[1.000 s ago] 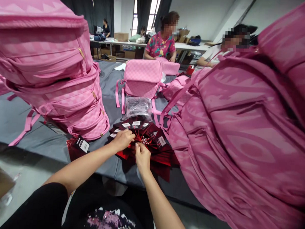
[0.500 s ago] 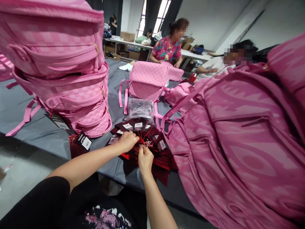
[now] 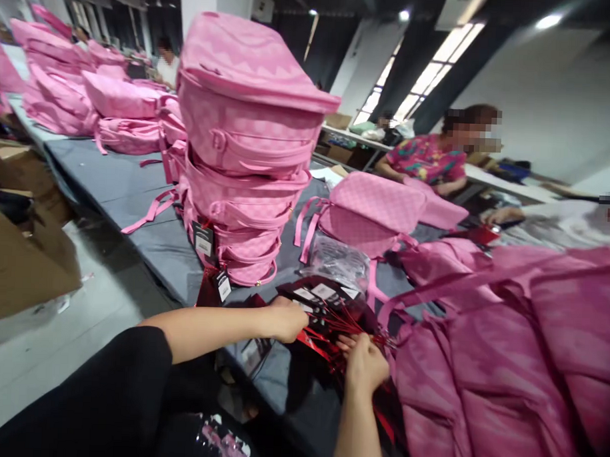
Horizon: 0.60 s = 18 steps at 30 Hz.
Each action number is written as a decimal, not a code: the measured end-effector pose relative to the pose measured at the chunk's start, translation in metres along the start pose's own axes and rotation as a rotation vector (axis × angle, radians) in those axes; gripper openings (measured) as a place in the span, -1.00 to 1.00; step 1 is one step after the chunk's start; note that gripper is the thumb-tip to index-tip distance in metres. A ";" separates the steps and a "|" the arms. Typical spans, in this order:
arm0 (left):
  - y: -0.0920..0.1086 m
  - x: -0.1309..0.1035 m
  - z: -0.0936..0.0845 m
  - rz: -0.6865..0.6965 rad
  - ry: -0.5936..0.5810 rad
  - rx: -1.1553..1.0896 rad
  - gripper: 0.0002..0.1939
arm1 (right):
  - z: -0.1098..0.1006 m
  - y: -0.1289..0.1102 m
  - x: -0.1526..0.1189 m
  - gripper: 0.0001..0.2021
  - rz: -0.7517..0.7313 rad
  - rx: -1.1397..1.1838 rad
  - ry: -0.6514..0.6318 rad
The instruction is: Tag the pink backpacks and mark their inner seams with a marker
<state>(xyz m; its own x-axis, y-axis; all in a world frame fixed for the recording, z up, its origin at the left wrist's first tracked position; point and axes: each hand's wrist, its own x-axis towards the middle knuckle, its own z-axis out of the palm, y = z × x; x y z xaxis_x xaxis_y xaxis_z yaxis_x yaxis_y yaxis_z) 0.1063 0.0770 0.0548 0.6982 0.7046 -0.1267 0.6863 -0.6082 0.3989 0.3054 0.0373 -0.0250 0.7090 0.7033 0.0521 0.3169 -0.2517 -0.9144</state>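
Black tags with white labels (image 3: pixel 323 292) and red strings lie in a dark red pile at the table's front edge. At the pile's left side, my left hand (image 3: pixel 288 319) is closed; its fingertips are at the red strings, and exactly what they grip is hidden. My right hand (image 3: pixel 363 360) is over the pile's right side, fingers partly spread among the red strings. A tall stack of pink backpacks (image 3: pixel 253 137) stands left of the pile, with a black tag (image 3: pixel 204 241) hanging from it. Behind the pile sits a clear plastic bag (image 3: pixel 338 262).
Pink backpacks (image 3: pixel 505 369) fill the right side. A pink checked bag (image 3: pixel 373 207) lies beyond the plastic bag. Two people are across the grey table (image 3: pixel 111 175). More pink bags (image 3: pixel 124 99) and a cardboard box (image 3: pixel 28 259) are at the left.
The view has swung left, bringing more bags and the box into sight. My hands are farther apart, and the fingers of my right hand have loosened. Red strings now stretch out between them.
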 end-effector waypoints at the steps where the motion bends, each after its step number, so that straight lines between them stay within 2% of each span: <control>1: -0.011 -0.015 -0.003 -0.018 0.040 -0.056 -0.95 | -0.004 -0.004 0.000 -0.46 0.015 0.039 -0.037; 3: -0.033 -0.046 -0.008 -0.039 0.144 -0.164 -0.90 | -0.008 -0.021 -0.009 -0.43 0.065 0.092 -0.179; 5: -0.051 -0.073 -0.015 -0.044 0.252 -0.245 -0.86 | -0.006 -0.049 -0.030 -0.39 0.067 0.151 -0.402; 7: -0.063 -0.093 -0.023 -0.039 0.347 -0.290 -0.87 | 0.005 -0.086 -0.058 -0.38 -0.054 0.227 -0.611; 9: -0.069 -0.106 -0.031 -0.005 0.456 -0.287 -0.87 | 0.023 -0.124 -0.085 -0.49 -0.241 0.254 -0.738; 11: -0.072 -0.117 -0.037 0.037 0.589 -0.270 -0.85 | 0.043 -0.157 -0.107 -0.66 -0.406 0.217 -0.790; 13: -0.076 -0.126 -0.043 0.065 0.721 -0.318 -0.84 | 0.060 -0.184 -0.121 -0.72 -0.505 0.197 -0.817; 16: -0.090 -0.143 -0.059 0.062 0.863 -0.556 -0.85 | 0.078 -0.223 -0.127 -0.74 -0.614 0.241 -0.888; 18: -0.105 -0.158 -0.079 -0.004 0.993 -0.631 -0.83 | 0.091 -0.256 -0.124 -0.74 -0.741 0.252 -0.873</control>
<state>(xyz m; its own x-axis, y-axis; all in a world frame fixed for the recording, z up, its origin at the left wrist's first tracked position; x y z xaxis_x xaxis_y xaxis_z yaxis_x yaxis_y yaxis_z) -0.0918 0.0584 0.1047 0.0399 0.8514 0.5231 0.2708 -0.5131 0.8145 0.0792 0.0749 0.1659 -0.3004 0.8650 0.4019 0.2680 0.4809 -0.8348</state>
